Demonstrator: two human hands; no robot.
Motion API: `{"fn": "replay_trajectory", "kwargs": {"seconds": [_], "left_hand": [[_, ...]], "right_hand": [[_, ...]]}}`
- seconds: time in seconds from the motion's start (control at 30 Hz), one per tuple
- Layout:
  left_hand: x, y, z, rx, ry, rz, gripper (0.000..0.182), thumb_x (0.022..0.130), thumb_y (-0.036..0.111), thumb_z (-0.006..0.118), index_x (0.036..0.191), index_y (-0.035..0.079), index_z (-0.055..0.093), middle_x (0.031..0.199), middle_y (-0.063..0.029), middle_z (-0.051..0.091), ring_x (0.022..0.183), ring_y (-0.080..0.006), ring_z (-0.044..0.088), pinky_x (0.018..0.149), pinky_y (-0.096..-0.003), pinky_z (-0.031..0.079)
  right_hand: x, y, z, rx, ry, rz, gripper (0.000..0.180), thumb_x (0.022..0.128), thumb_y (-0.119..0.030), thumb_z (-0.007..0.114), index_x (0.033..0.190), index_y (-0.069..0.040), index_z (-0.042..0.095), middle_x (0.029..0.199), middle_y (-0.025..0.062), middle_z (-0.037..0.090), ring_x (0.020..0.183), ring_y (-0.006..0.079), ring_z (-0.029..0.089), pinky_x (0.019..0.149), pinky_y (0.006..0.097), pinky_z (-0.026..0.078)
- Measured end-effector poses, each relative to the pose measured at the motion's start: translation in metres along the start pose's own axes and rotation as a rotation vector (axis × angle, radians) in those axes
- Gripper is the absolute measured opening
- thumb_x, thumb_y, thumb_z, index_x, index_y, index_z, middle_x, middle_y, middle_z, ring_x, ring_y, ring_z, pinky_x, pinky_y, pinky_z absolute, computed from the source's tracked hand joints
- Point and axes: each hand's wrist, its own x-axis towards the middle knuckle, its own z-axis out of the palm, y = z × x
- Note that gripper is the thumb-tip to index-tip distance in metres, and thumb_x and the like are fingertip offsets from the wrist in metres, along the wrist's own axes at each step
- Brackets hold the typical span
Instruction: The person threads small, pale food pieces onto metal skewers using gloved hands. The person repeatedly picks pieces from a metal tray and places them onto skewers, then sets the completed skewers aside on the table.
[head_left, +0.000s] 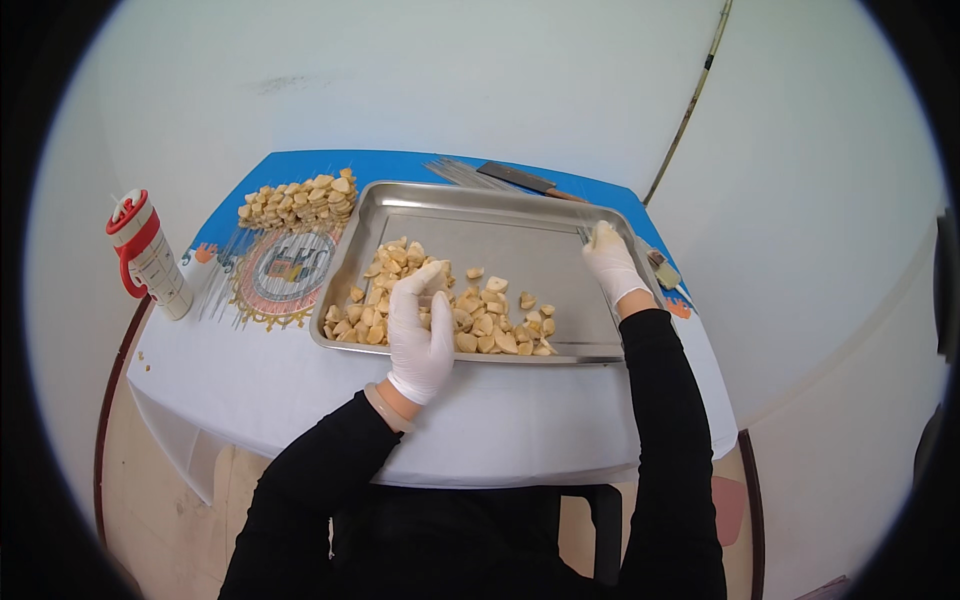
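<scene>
In the head view a rimmed metal tray (517, 232) lies before me on the table. Pale tan food chunks (484, 322), whose kind I cannot make out for certain, are heaped along its near left part. My left hand (420, 330), in a white glove, is over the heap with fingers curled and thumb apart; whether a chunk is between the fingertips is unclear. At the tray's right side my gloved right hand (611, 259) is closed around thin metal skewers (583, 229), which show as fine lines above and below the fist.
Left of the tray, skewered chunks (300, 201) are stacked, their bare skewers pointing toward me. A red-and-white tumbler (154, 259) stands at the left edge. Behind the tray lie loose skewers (469, 174) and a cleaver (517, 177). A brush-like item (664, 271) rests at right.
</scene>
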Motion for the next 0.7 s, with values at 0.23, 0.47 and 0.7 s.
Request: {"fn": "replay_trajectory", "kwargs": {"seconds": [0.23,0.47,0.7], "left_hand": [[0.002,-0.008,0.0,-0.076,0.052,-0.102,0.034,0.099,0.0,0.052,0.133,-0.002,0.055,0.119,-0.0133,0.062,0.108,-0.0199,0.06,0.094,-0.0333,0.049],[0.0,-0.009,0.002,-0.099,0.03,-0.164,0.033,0.1,0.0,0.052,0.133,-0.002,0.055,0.12,-0.0131,0.061,0.11,-0.0198,0.06,0.096,-0.0338,0.048],[0.001,-0.008,-0.001,-0.11,0.05,-0.15,0.033,0.1,0.001,0.052,0.133,-0.002,0.055,0.122,-0.0122,0.06,0.111,-0.0194,0.06,0.097,-0.0334,0.048]], "right_hand": [[-0.033,-0.062,-0.003,0.262,-0.071,-0.165,0.025,0.098,-0.022,0.05,0.108,-0.003,0.065,0.109,0.027,0.068,0.107,0.0454,0.063,0.094,0.0503,0.05],[-0.055,-0.094,0.006,0.045,-0.437,-0.082,0.036,0.096,-0.028,0.049,0.115,-0.002,0.066,0.118,0.0258,0.069,0.115,0.0421,0.064,0.098,0.0479,0.05],[-0.071,-0.124,-0.013,0.036,-0.55,-0.047,0.047,0.093,-0.035,0.057,0.121,0.003,0.06,0.12,0.027,0.067,0.115,0.0422,0.065,0.097,0.0451,0.051]]}}
